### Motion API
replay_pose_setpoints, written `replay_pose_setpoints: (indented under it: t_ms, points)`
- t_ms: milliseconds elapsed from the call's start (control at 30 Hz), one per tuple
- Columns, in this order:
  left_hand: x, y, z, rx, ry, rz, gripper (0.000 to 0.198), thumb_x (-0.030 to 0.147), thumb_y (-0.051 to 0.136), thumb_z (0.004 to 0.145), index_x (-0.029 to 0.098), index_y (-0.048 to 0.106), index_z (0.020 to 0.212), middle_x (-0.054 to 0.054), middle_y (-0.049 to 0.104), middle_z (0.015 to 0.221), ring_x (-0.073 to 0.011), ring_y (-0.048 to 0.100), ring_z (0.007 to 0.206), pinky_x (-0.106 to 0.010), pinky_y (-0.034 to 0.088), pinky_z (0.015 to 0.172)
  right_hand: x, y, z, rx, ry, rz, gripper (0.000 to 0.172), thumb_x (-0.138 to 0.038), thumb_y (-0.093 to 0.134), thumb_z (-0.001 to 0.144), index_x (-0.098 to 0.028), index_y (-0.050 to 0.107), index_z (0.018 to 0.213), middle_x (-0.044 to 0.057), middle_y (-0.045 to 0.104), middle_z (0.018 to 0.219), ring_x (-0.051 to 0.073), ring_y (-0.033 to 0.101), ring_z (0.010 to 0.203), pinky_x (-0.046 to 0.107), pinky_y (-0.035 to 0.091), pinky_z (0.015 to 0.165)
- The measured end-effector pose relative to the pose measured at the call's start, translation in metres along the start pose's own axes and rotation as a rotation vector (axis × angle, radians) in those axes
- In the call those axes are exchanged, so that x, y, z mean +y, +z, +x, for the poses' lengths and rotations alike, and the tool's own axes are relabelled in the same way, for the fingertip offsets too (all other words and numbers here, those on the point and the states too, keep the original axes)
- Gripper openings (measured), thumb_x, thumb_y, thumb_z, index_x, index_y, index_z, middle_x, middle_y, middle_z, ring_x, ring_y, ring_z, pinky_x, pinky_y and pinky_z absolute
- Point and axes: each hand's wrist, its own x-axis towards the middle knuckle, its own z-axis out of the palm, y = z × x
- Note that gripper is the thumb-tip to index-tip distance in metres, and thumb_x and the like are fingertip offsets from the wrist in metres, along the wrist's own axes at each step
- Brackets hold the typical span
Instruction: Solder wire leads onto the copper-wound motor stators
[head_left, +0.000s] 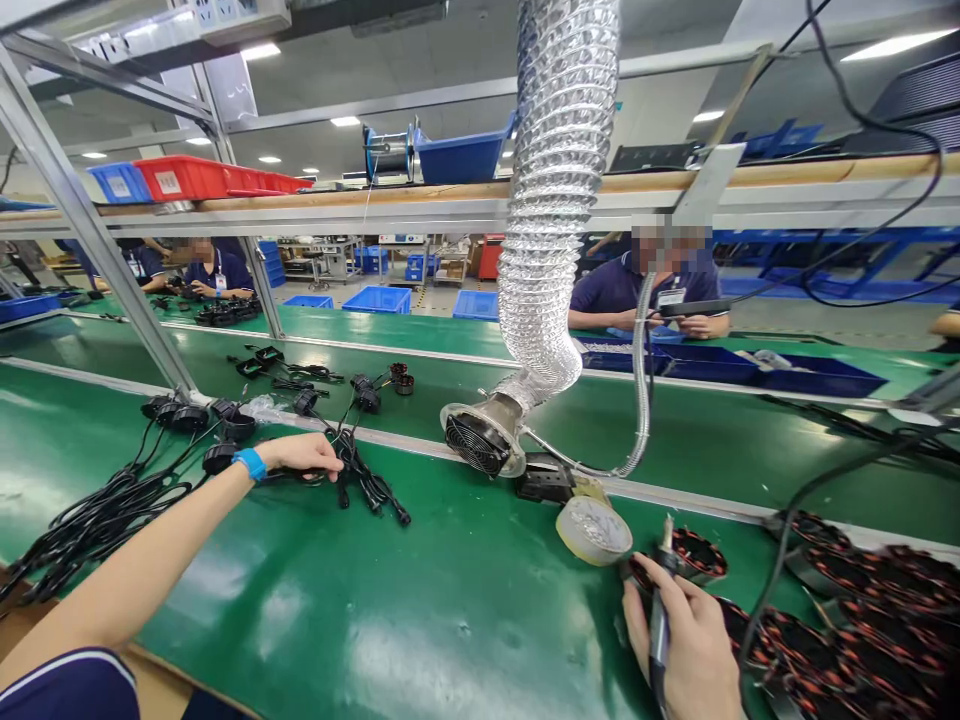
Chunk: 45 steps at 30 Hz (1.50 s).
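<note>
My right hand (694, 645) is closed around a soldering iron (660, 625), its tip pointing up and away. By my right thumb and fingertips is a dark wound motor stator (637, 572), partly covered; I cannot tell whether the fingers grip it. Another stator (699, 555) with red-orange insulation lies just beyond the hand. At the left, my left hand (306, 455), below a blue wristband (250, 463), has its fingers curled on a black cable at a bundle of black cables (371, 485) with connector ends. The fingertips are partly hidden.
A fume fan (480, 440) on a silver duct (559, 200) hangs mid-bench beside a round solder-coloured tub (594, 530). Several stators (862, 610) crowd the right. Long black cables (112, 510) with round caps cover the left. A co-worker (615, 290) sits opposite, behind blue bins (817, 375).
</note>
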Motion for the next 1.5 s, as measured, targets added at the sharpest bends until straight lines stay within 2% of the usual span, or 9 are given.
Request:
replay_pose_setpoints:
  t_ms: [233,433,533,767,933,1033,1133,1300,1500]
  points:
    - [0.008,-0.011,-0.024,-0.384,-0.011,0.033,0.042,0.061,0.076,0.065,0.019,0.075,0.062,-0.005,0.071,0.065,-0.0189,0.061,0.064,-0.027,0.046,0.069,0.000,0.000,0.001,-0.007,-0.003,-0.002,0.052,-0.051,0.042,0.091,-0.011,0.064,0.117,0.013,0.052,0.100,0.024,0.059,0.080,0.035,0.048,0.069]
    - [-0.020,0.032,0.024,0.434,-0.316,0.226,0.049,0.064,0.063,0.071,0.019,0.055,0.053,-0.008,0.064,0.059,-0.0227,0.061,0.064,-0.029,0.043,0.064,0.002,0.003,0.000,0.017,-0.003,0.005,0.052,-0.052,0.041,0.091,-0.012,0.064,0.116,0.012,0.051,0.099,0.024,0.058,0.081,0.036,0.048,0.070]
    - [-0.026,0.046,0.042,0.612,-0.346,0.167,0.042,0.054,0.073,0.063,0.020,0.049,0.059,-0.008,0.063,0.069,-0.0241,0.060,0.071,-0.027,0.037,0.057,0.002,0.002,0.001,0.033,-0.036,0.008,0.047,-0.047,0.043,0.092,-0.011,0.064,0.115,0.012,0.052,0.098,0.023,0.059,0.080,0.035,0.049,0.070]
    - [-0.013,0.012,0.035,0.626,-0.305,-0.128,0.035,0.044,0.058,0.078,0.021,0.040,0.058,0.007,0.026,0.046,-0.0094,0.028,0.040,-0.024,0.019,0.042,0.003,0.003,0.000,0.036,-0.033,0.009,0.047,-0.049,0.044,0.091,-0.015,0.064,0.116,0.012,0.054,0.100,0.025,0.060,0.082,0.038,0.051,0.071]
    - [0.029,-0.030,0.039,0.600,-0.087,-0.284,0.057,0.070,0.036,0.085,0.017,0.056,0.082,0.001,0.050,0.059,-0.0071,0.029,0.040,-0.022,0.024,0.041,0.002,0.004,0.001,0.037,-0.029,0.001,0.046,-0.049,0.043,0.091,-0.015,0.064,0.115,0.012,0.054,0.098,0.026,0.060,0.083,0.040,0.051,0.074]
    - [0.048,-0.024,0.048,0.481,-0.038,-0.022,0.066,0.077,0.042,0.079,0.015,0.063,0.081,-0.006,0.063,0.068,-0.0113,0.047,0.048,-0.023,0.035,0.048,0.000,0.002,0.002,0.036,-0.034,0.018,0.044,-0.047,0.043,0.092,-0.015,0.063,0.115,0.012,0.054,0.098,0.026,0.059,0.083,0.041,0.051,0.076]
    - [0.044,-0.001,0.055,0.511,-0.187,0.366,0.057,0.069,0.057,0.075,0.013,0.064,0.072,-0.015,0.069,0.076,-0.0247,0.065,0.073,-0.028,0.045,0.064,0.001,0.002,0.002,0.042,-0.046,0.025,0.043,-0.046,0.044,0.092,-0.015,0.063,0.116,0.012,0.054,0.099,0.025,0.060,0.083,0.040,0.052,0.076]
    - [0.015,0.027,0.058,0.506,-0.350,0.374,0.043,0.051,0.050,0.084,0.014,0.066,0.070,-0.014,0.070,0.069,-0.0252,0.068,0.071,-0.028,0.048,0.064,0.004,0.005,0.002,0.056,-0.060,0.019,0.043,-0.046,0.044,0.092,-0.016,0.062,0.116,0.012,0.053,0.098,0.026,0.059,0.084,0.041,0.051,0.076]
    - [0.005,0.001,0.031,0.598,-0.422,0.385,0.039,0.044,0.044,0.085,0.012,0.068,0.079,-0.017,0.072,0.086,-0.0285,0.069,0.081,-0.029,0.048,0.065,0.003,0.003,0.002,0.046,-0.072,0.016,0.044,-0.047,0.043,0.092,-0.015,0.063,0.116,0.013,0.054,0.098,0.026,0.059,0.083,0.040,0.051,0.076]
